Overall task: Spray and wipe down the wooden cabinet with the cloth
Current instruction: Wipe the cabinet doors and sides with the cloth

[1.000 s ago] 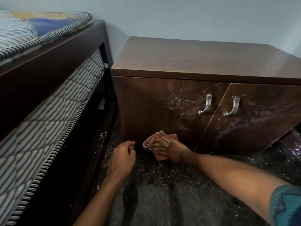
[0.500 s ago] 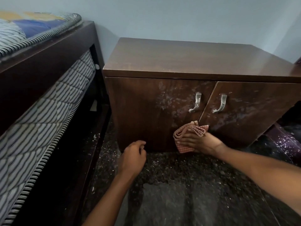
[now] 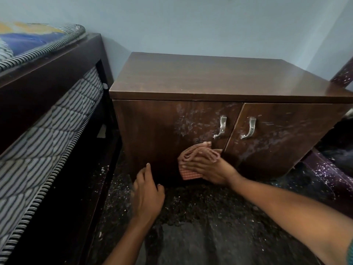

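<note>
The dark wooden cabinet [image 3: 210, 79] stands against the blue wall, with whitish spray streaks across both doors. A bunched pink checked cloth [image 3: 198, 152] lies against the lower right part of the left door [image 3: 152, 127], just below its metal handle [image 3: 221, 127]. My right hand [image 3: 212, 169] presses the cloth to the door with straight fingers. My left hand [image 3: 148, 192] hovers near the door's bottom edge, fingers loosely bent, holding nothing. No spray bottle is in view.
A dark-framed bed with a striped mattress [image 3: 47, 115] runs close along the cabinet's left side. The right door has its own handle [image 3: 249, 128]. A purple speckled object [image 3: 328, 173] lies at the lower right. The dark floor [image 3: 210, 217] is speckled with white.
My right hand slid the cloth rightward along the bottom of the left door, then a little up toward the handle. My left hand followed to the right and lifted slightly.
</note>
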The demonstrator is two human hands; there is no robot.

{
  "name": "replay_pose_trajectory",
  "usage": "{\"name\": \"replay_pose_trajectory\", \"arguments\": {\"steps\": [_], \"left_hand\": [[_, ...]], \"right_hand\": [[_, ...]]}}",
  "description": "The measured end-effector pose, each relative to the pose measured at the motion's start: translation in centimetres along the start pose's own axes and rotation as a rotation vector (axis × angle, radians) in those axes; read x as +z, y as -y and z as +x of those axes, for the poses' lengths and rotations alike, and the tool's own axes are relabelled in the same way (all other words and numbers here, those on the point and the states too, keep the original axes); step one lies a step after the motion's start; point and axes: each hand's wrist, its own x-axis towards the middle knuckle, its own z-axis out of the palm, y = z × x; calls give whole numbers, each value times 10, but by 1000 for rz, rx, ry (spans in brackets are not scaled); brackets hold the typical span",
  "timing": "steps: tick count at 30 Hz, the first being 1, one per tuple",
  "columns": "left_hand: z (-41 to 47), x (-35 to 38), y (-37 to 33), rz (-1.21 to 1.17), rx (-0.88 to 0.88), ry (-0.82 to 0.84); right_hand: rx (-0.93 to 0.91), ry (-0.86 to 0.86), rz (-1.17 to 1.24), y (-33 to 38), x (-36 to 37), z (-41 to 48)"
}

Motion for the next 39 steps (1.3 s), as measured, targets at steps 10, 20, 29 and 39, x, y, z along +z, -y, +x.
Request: {"name": "replay_pose_trajectory", "arguments": {"steps": [10, 20, 29, 39], "left_hand": [[-1, 4, -9, 10, -11, 60], [-1, -18, 2, -121, 43, -353], [-6, -34, 19, -123, 14, -42], [-1, -22, 9, -54, -84, 73]], "right_hand": [[60, 3, -11, 11, 6, -10], [334, -415, 299, 25, -89, 82], [283, -160, 202, 41, -38, 39], [441, -490, 184, -11, -101, 64]]}}
